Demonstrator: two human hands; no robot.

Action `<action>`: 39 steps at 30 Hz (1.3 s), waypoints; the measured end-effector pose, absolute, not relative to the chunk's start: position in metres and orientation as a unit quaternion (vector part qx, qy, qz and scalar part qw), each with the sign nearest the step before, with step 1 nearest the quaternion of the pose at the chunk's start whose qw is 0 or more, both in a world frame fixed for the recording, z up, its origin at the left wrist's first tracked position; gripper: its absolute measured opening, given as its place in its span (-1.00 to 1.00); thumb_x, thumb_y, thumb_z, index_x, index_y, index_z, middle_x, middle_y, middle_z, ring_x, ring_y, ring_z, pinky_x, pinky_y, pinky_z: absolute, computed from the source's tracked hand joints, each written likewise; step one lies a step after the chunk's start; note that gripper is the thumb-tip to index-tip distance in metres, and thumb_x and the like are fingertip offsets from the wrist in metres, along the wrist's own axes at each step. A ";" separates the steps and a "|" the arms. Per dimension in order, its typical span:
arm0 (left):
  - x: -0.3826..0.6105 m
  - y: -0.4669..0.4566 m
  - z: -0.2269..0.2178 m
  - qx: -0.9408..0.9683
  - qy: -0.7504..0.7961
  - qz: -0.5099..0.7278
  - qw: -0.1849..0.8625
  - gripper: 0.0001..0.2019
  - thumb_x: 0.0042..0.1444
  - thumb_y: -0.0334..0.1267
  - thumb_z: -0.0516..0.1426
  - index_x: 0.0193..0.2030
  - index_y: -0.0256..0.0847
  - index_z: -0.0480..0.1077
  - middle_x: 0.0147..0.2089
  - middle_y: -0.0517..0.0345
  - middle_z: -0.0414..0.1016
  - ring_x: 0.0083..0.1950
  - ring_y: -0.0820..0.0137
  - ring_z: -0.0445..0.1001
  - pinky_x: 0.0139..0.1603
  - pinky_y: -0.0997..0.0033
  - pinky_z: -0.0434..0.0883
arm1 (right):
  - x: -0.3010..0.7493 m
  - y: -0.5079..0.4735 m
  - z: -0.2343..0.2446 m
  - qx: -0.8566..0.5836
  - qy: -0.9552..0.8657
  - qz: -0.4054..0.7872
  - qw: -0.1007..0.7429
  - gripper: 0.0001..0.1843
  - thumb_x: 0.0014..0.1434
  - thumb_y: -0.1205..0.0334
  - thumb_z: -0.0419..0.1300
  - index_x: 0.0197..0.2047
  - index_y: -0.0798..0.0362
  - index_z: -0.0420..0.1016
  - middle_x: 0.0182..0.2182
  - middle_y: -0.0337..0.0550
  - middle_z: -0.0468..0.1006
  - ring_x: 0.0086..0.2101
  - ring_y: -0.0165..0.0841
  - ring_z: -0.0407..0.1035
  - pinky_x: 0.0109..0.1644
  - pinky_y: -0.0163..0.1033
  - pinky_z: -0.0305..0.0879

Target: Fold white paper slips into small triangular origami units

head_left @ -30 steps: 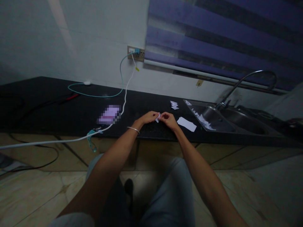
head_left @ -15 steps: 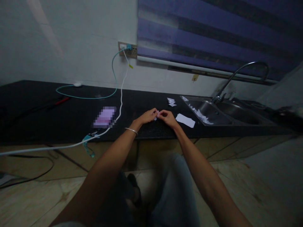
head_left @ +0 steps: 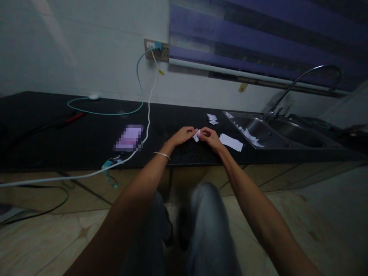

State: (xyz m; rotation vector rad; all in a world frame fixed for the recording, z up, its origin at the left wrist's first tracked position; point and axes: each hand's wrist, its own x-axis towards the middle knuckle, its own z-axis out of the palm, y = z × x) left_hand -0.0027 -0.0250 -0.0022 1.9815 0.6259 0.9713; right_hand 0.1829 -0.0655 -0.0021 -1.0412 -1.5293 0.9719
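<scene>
Two forearms are reaching up from the bottom of the frame, over knees in jeans [head_left: 201, 214], and a thin bracelet [head_left: 161, 154] is sitting on the left wrist. In the middle of the frame the left hand [head_left: 181, 136] and the right hand [head_left: 211, 138] are meeting over the front edge of the black counter [head_left: 86, 142]. Both are pinching one small paper scrap [head_left: 197, 135] between thumb and fingertips, and the other fingers are curling in. The paper scrap is hanging between the two hands, just above the counter.

I am judging that the hands are folding or tearing it; which one I cannot tell. Any further pull is calling for a close, firm pinch, because the piece is so small.

Just to the right a white sheet [head_left: 231, 142] is lying flat. Left of the hands a white cable [head_left: 148, 119] is running up to a wall socket [head_left: 156, 48] in the upper middle. Farther back, more paper bits [head_left: 212, 119] are lying beside the sink [head_left: 287, 140] at the right.
</scene>
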 end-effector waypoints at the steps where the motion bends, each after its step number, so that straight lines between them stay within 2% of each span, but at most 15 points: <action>1: -0.003 -0.024 -0.002 0.779 0.248 0.395 0.419 -0.59 0.18 0.08 0.07 -0.42 -0.29 0.35 -0.47 0.23 0.26 -0.41 0.47 0.21 -0.38 0.47 0.14 | 0.183 -0.066 -0.001 -0.433 -0.623 0.412 0.505 -0.65 -0.11 0.01 0.41 -0.37 0.03 0.43 -0.48 -0.26 0.51 -0.43 -0.37 0.37 -0.30 -0.26 0.29; 4: -0.003 -0.023 -0.002 0.760 0.258 0.409 0.435 -0.59 0.12 0.08 0.13 -0.47 -0.29 0.33 -0.51 0.27 0.20 -0.45 0.50 0.16 -0.41 0.47 0.08 | 0.182 -0.069 0.002 -0.435 -0.602 0.425 0.517 -0.64 -0.16 0.05 0.43 -0.37 0.03 0.42 -0.54 -0.31 0.45 -0.51 -0.43 0.29 -0.39 -0.30 0.22; 9: -0.006 -0.022 0.001 0.771 0.272 0.373 0.438 -0.54 0.10 0.12 0.13 -0.50 -0.30 0.35 -0.54 0.28 0.17 -0.48 0.52 0.14 -0.44 0.48 0.03 | 0.178 -0.073 0.007 -0.442 -0.603 0.412 0.521 -0.67 -0.15 0.07 0.42 -0.36 0.05 0.46 -0.50 -0.29 0.47 -0.48 -0.44 0.28 -0.41 -0.32 0.20; 11: -0.008 -0.022 0.002 0.778 0.262 0.347 0.454 -0.53 0.12 0.13 0.11 -0.47 -0.32 0.39 -0.53 0.26 0.21 -0.48 0.52 0.15 -0.45 0.49 0.04 | 0.178 -0.073 0.007 -0.443 -0.606 0.406 0.520 -0.67 -0.14 0.07 0.41 -0.35 0.06 0.48 -0.49 -0.27 0.48 -0.48 -0.44 0.29 -0.41 -0.32 0.20; 14: -0.011 -0.019 0.006 0.784 0.231 0.309 0.486 -0.58 0.14 0.08 0.10 -0.31 -0.33 0.44 -0.46 0.22 0.30 -0.45 0.51 0.21 -0.44 0.51 0.09 | 0.180 -0.071 0.004 -0.447 -0.609 0.398 0.521 -0.69 -0.11 0.06 0.39 -0.33 0.06 0.51 -0.46 -0.25 0.50 -0.48 -0.44 0.30 -0.42 -0.32 0.20; 18: -0.011 -0.005 0.013 0.797 0.202 0.244 0.515 -0.66 0.16 0.01 0.14 -0.28 -0.31 0.40 -0.52 0.24 0.27 -0.54 0.55 0.18 -0.51 0.54 0.08 | 0.183 -0.054 0.001 -0.451 -0.625 0.376 0.515 -0.68 -0.05 0.02 0.36 -0.28 0.06 0.55 -0.40 -0.20 0.53 -0.46 -0.41 0.31 -0.42 -0.30 0.22; 21: -0.009 0.010 0.019 0.796 0.192 0.183 0.544 -0.59 0.20 0.07 0.10 -0.41 -0.29 0.35 -0.64 0.27 0.20 -0.65 0.57 0.09 -0.61 0.52 0.02 | 0.181 -0.030 0.003 -0.444 -0.647 0.336 0.521 -0.69 -0.05 0.04 0.35 -0.28 0.06 0.55 -0.42 -0.20 0.50 -0.45 -0.40 0.30 -0.43 -0.30 0.22; 23: -0.007 0.019 0.022 0.793 0.188 0.167 0.556 -0.50 0.22 0.15 0.05 -0.51 -0.26 0.29 -0.68 0.22 0.21 -0.69 0.57 0.09 -0.66 0.51 -0.01 | 0.177 -0.013 0.005 -0.451 -0.649 0.317 0.524 -0.68 -0.03 0.05 0.34 -0.23 0.05 0.53 -0.46 -0.23 0.47 -0.49 -0.43 0.24 -0.46 -0.30 0.18; 30: -0.005 0.036 0.021 0.757 0.204 0.200 0.587 -0.58 0.23 0.07 0.11 -0.44 -0.27 0.31 -0.64 0.15 0.33 -0.69 0.59 0.18 -0.68 0.56 0.02 | 0.170 0.020 0.001 -0.460 -0.618 0.297 0.565 -0.79 0.07 0.10 0.26 -0.27 0.01 0.39 -0.57 -0.31 0.31 -0.56 -0.44 0.17 -0.49 -0.30 0.11; 33: -0.003 0.036 0.017 0.746 0.230 0.213 0.588 -0.67 0.28 -0.01 0.09 -0.33 -0.28 0.31 -0.59 0.17 0.40 -0.69 0.62 0.20 -0.68 0.60 0.05 | 0.172 0.021 -0.005 -0.479 -0.591 0.274 0.588 -0.85 0.14 0.12 0.19 -0.27 -0.02 0.36 -0.54 -0.29 0.32 -0.53 -0.41 0.22 -0.46 -0.29 0.16; 36: -0.001 0.033 0.011 0.731 0.242 0.252 0.586 -0.72 0.34 -0.08 0.02 -0.21 -0.29 0.32 -0.60 0.24 0.38 -0.70 0.64 0.19 -0.67 0.62 0.06 | 0.175 0.018 -0.007 -0.485 -0.598 0.264 0.581 -0.88 0.20 0.13 0.12 -0.23 -0.04 0.37 -0.46 -0.25 0.38 -0.46 -0.37 0.29 -0.42 -0.27 0.24; 39: 0.002 0.030 0.008 0.733 0.258 0.273 0.567 -0.73 0.36 -0.12 -0.02 -0.19 -0.29 0.33 -0.62 0.26 0.37 -0.72 0.64 0.19 -0.68 0.63 0.06 | 0.176 0.012 -0.003 -0.473 -0.638 0.212 0.570 -0.91 0.19 0.22 0.12 -0.22 -0.03 0.40 -0.37 -0.22 0.44 -0.36 -0.34 0.36 -0.31 -0.23 0.31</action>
